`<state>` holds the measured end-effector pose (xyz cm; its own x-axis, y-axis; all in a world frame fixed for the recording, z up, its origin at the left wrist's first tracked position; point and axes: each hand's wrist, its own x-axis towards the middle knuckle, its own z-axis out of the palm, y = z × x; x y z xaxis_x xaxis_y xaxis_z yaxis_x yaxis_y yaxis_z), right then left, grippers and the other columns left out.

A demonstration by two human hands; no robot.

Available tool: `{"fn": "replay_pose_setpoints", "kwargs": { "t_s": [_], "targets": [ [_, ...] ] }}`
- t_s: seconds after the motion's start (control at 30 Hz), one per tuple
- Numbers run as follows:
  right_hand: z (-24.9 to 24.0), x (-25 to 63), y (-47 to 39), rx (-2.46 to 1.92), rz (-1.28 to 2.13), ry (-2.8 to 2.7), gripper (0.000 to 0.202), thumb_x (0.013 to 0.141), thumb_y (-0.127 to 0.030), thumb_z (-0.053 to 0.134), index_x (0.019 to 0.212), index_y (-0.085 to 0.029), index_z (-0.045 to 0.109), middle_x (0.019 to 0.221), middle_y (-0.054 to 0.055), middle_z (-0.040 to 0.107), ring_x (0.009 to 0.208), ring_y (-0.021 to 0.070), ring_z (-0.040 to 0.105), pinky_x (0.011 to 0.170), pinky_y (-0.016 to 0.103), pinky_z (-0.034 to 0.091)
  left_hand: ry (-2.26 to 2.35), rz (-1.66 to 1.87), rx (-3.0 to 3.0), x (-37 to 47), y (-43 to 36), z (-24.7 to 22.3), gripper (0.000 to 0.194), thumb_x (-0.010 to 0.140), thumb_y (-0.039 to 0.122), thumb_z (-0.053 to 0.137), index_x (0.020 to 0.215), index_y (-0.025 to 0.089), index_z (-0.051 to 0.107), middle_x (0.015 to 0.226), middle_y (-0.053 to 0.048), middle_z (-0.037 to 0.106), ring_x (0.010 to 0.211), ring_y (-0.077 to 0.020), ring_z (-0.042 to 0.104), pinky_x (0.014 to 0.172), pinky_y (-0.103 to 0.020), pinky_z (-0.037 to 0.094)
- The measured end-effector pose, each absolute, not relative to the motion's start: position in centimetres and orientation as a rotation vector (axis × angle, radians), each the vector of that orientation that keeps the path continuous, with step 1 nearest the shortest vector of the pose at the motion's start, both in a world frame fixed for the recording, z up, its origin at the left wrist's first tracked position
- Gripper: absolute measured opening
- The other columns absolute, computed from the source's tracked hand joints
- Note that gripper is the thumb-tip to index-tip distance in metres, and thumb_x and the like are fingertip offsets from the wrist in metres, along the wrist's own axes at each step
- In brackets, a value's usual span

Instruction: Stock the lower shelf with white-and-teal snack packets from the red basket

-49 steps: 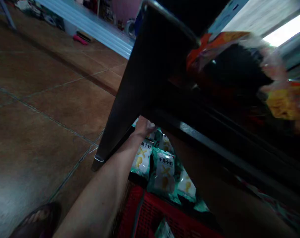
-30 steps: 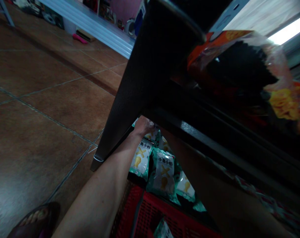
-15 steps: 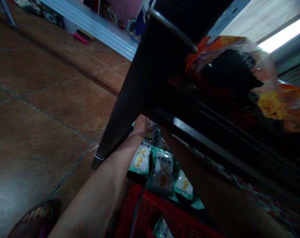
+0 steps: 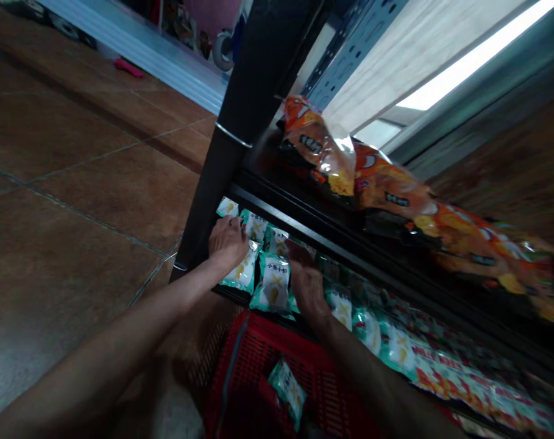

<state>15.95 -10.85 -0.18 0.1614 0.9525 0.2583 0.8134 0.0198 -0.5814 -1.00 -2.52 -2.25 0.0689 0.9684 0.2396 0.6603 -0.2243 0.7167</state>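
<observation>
The left hand (image 4: 228, 241) lies flat, fingers curled on small teal-and-white foil snack packets (image 4: 273, 288) lining the black bottom shelf (image 4: 304, 214). The right hand (image 4: 306, 281), loosely spread, rests on neighbouring packets; judged best, press gently and nudge each upright into its row.

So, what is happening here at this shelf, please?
A person bends over the bottom shelf of a dark rack. Both hands rest on teal and white snack packets lined up there: the left hand lies on the packets near the rack's post, the right hand on those beside it. A red plastic basket stands below with one such packet inside. Orange snack bags lie on the shelf above.
</observation>
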Motion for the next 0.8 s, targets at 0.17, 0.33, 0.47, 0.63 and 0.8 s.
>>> {"fn": "replay_pose_setpoints", "kwargs": {
  "t_s": [0.17, 0.33, 0.47, 0.63, 0.8],
  "targets": [
    [-0.2, 14.7, -17.1, -1.803, 0.340, -1.591, 0.039, 0.089, -0.043, 0.038, 0.116, -0.022, 0.055, 0.121, 0.007, 0.058, 0.114, 0.0185, 0.054, 0.100, 0.042, 0.044, 1.607, 0.828, 2.035, -0.5, -7.8, -5.6, 0.066, 0.076, 0.034, 0.055, 0.134, 0.008, 0.035, 0.137, -0.023, 0.039, 0.127, -0.0320, 0.038, 0.102, -0.044, 0.033],
    [-2.9, 15.8, -17.6, -1.724, 0.161, -1.690, 0.037, 0.088, -0.040, 0.039, 0.111, -0.017, 0.057, 0.120, 0.011, 0.057, 0.117, 0.0202, 0.050, 0.103, 0.043, 0.040, 1.707, 0.765, 2.007, 0.6, -10.5, -5.8, 0.090, 0.068, 0.045, 0.065, 0.139, 0.009, 0.025, 0.143, -0.027, 0.026, 0.128, -0.0370, 0.035, 0.100, -0.046, 0.033],
    [-5.0, 16.1, -16.8, -1.846, 0.038, -1.655, 0.037, 0.088, -0.035, 0.038, 0.110, -0.013, 0.059, 0.125, 0.016, 0.051, 0.122, 0.0233, 0.045, 0.103, 0.045, 0.038, 1.747, 0.775, 2.051, 0.5, -10.3, -5.7, 0.093, 0.067, 0.050, 0.065, 0.140, 0.008, 0.025, 0.142, -0.028, 0.028, 0.125, -0.0369, 0.039, 0.099, -0.046, 0.034],
    [-5.6, 14.9, -16.5, -1.953, 0.065, -1.564, 0.037, 0.087, -0.032, 0.038, 0.110, -0.014, 0.060, 0.131, 0.015, 0.045, 0.125, 0.0249, 0.040, 0.106, 0.046, 0.035, 1.657, 0.860, 2.102, 0.5, -10.2, -6.5, 0.085, 0.071, 0.039, 0.062, 0.140, 0.006, 0.023, 0.135, -0.026, 0.038, 0.123, -0.0335, 0.041, 0.098, -0.043, 0.037],
    [-5.2, 14.0, -16.9, -2.023, 0.090, -1.553, 0.041, 0.088, -0.031, 0.036, 0.120, -0.013, 0.054, 0.135, 0.016, 0.039, 0.130, 0.0265, 0.035, 0.106, 0.045, 0.034, 1.613, 0.967, 2.097, 1.0, -10.1, -6.7, 0.082, 0.073, 0.033, 0.059, 0.140, 0.005, 0.022, 0.134, -0.024, 0.039, 0.124, -0.0318, 0.040, 0.099, -0.043, 0.037]
  ]
}}
